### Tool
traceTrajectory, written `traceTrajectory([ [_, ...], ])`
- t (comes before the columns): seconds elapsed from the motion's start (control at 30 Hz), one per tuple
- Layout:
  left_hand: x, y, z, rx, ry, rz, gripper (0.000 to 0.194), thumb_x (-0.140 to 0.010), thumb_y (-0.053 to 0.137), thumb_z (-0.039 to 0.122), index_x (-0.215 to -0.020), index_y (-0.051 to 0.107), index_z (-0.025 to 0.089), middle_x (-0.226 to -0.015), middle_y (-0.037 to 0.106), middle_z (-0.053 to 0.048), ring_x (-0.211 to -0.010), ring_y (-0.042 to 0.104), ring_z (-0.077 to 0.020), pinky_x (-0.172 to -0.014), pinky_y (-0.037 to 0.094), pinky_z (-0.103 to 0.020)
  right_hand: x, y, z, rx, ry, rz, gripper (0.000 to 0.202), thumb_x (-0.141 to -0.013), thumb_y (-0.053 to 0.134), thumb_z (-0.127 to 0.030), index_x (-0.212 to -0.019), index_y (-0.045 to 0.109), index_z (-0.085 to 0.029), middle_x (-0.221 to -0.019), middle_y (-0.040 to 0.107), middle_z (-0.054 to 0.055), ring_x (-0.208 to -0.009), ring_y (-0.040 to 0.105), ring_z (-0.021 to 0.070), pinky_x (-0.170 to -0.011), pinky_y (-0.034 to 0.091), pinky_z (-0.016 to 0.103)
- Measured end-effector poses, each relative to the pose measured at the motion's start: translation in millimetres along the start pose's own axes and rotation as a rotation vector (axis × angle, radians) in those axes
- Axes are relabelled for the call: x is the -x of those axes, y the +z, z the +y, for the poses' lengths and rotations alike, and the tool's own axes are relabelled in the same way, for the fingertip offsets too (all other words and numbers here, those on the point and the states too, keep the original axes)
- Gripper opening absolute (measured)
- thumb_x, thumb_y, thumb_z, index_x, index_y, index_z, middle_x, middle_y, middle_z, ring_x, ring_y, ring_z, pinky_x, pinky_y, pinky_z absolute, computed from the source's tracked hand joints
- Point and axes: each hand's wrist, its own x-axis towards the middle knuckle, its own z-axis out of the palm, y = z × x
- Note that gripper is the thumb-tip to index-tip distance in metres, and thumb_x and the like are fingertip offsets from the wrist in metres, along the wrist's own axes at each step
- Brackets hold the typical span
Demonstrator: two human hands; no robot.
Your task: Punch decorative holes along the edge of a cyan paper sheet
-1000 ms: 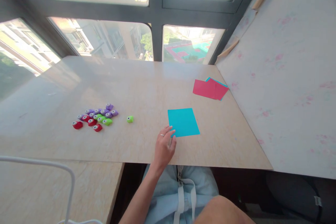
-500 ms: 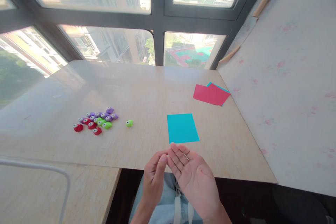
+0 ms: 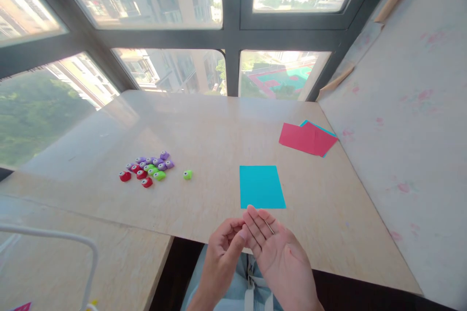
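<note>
My right hand [image 3: 279,255] is held palm up over the near edge of the table, its fingers stretched out together. A thin, pale line shows by its fingers; I cannot tell what it is. Against its fingertips, on the left side, is my left hand [image 3: 224,252], with thumb and fingers closed in a pinch. Whatever sits inside that pinch is hidden. Just beyond the fingertips a square sheet of blue paper [image 3: 260,187] lies flat. Farther left, one small green eyed piece [image 3: 187,174] rests apart from a cluster of purple eyed pieces [image 3: 162,166], green and red ones.
Red paper sheets [image 3: 302,138] overlap a blue one at the back right, near the papered wall [image 3: 408,121]. A bent white tube [image 3: 54,232] crosses the lower left, above the side table. Windows [image 3: 168,70] rise behind the table [image 3: 219,131].
The view has turned slightly, so the table's contents appear shifted to the right and a little lower. Both hands keep nearly the same pose, the left still touching the right.
</note>
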Motion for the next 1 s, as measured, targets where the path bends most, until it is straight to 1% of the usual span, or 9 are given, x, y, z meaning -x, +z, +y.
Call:
traceTrajectory([
  [0.1, -10.0, -14.3, 0.9, -0.117, -0.006, 0.071, 0.037, -0.087, 0.06, 0.047, -0.098, 0.068, 0.012, -0.085, 0.069, -0.01, -0.076, 0.066, -0.0169, -0.074, 0.055, -0.028, -0.4, -12.0, -1.2, 0.051, 0.003, 0.028, 0.034, -0.088, 0.067, -0.043, -0.115, 0.072, -0.022, -0.138, 0.053, 0.011, -0.131, 0.047, 0.0248, -0.115, 0.033, 0.039],
  [0.23, -37.9, -48.6, 3.8, -0.251, 0.051, 0.259, 0.044, -0.085, 0.058, 0.051, -0.103, 0.065, 0.01, -0.088, 0.07, -0.011, -0.078, 0.067, -0.0193, -0.077, 0.055, -0.033, 0.8, -30.8, -6.2, 0.208, -0.007, 0.141, 0.035, -0.077, 0.08, -0.023, -0.111, 0.073, -0.024, -0.137, 0.055, 0.01, -0.132, 0.046, 0.0238, -0.114, 0.032, 0.037],
  [0.3, -57.1, -70.0, 3.5, -0.369, 0.144, 0.39, 0.044, -0.085, 0.057, 0.05, -0.105, 0.064, 0.011, -0.094, 0.069, -0.012, -0.087, 0.067, -0.0218, -0.083, 0.054, -0.036, 3.0, -40.0, -9.9, 0.285, -0.025, 0.191, 0.041, -0.069, 0.085, -0.018, -0.108, 0.074, -0.024, -0.136, 0.055, 0.01, -0.132, 0.046, 0.024, -0.112, 0.035, 0.034],
  [0.4, -87.1, -101.9, -2.2, -0.711, 0.369, 0.595, 0.039, -0.086, 0.054, 0.042, -0.111, 0.062, 0.013, -0.112, 0.065, -0.014, -0.101, 0.062, -0.0257, -0.092, 0.05, -0.044, 8.4, -49.5, -17.1, 0.378, -0.007, 0.245, 0.041, -0.064, 0.088, -0.016, -0.102, 0.075, -0.022, -0.135, 0.056, 0.011, -0.13, 0.048, 0.0244, -0.106, 0.042, 0.027],
  [0.47, -104.1, -120.1, -9.1, -0.951, 0.471, 0.661, 0.044, -0.083, 0.055, 0.035, -0.119, 0.059, 0.01, -0.12, 0.061, -0.017, -0.116, 0.055, -0.0304, -0.103, 0.041, -0.049, 12.3, -52.5, -22.3, 0.43, 0.015, 0.293, 0.038, -0.061, 0.09, -0.016, -0.097, 0.076, -0.021, -0.132, 0.059, 0.012, -0.127, 0.052, 0.0249, -0.099, 0.048, 0.022],
  [0.57, -121.1, -138.7, -20.4, -1.136, 0.437, 0.636, 0.047, -0.081, 0.053, 0.026, -0.124, 0.056, 0.008, -0.127, 0.058, -0.02, -0.123, 0.05, -0.0325, -0.107, 0.036, -0.051, 15.9, -55.3, -29.2, 0.498, 0.005, 0.374, 0.035, -0.057, 0.093, -0.02, -0.087, 0.076, -0.02, -0.122, 0.065, 0.011, -0.115, 0.061, 0.025, -0.087, 0.053, 0.017],
  [0.67, -128.2, -146.2, -26.9, -1.169, 0.349, 0.554, 0.043, -0.082, 0.049, 0.02, -0.122, 0.059, 0.009, -0.122, 0.062, -0.018, -0.115, 0.055, -0.0308, -0.103, 0.039, -0.048, 15.9, -59.2, -35.4, 0.577, -0.025, 0.409, 0.035, -0.055, 0.094, -0.025, -0.085, 0.076, -0.021, -0.119, 0.067, 0.011, -0.111, 0.064, 0.0255, -0.083, 0.055, 0.017],
  [0.83, -129.9, -147.1, -23.6, -1.099, 0.308, 0.54, 0.038, -0.084, 0.047, 0.017, -0.118, 0.063, 0.011, -0.117, 0.064, -0.016, -0.109, 0.056, -0.0307, -0.1, 0.041, -0.045, 9.8, -63.8, -46.1, 0.694, 0.011, 0.349, 0.032, -0.062, 0.091, -0.029, -0.09, 0.077, -0.021, -0.126, 0.062, 0.015, -0.119, 0.057, 0.0318, -0.102, 0.049, 0.035],
  [1.0, -127.9, -148.1, -15.6, -0.996, 0.267, 0.506, 0.039, -0.084, 0.059, 0.029, -0.118, 0.064, 0.011, -0.109, 0.065, -0.017, -0.1, 0.059, -0.0289, -0.096, 0.042, -0.042, 1.7, -57.6, -47.3, 0.741, -0.004, 0.294, 0.032, -0.067, 0.088, -0.034, -0.094, 0.077, -0.021, -0.123, 0.064, 0.016, -0.117, 0.058, 0.0327, -0.107, 0.044, 0.045],
])
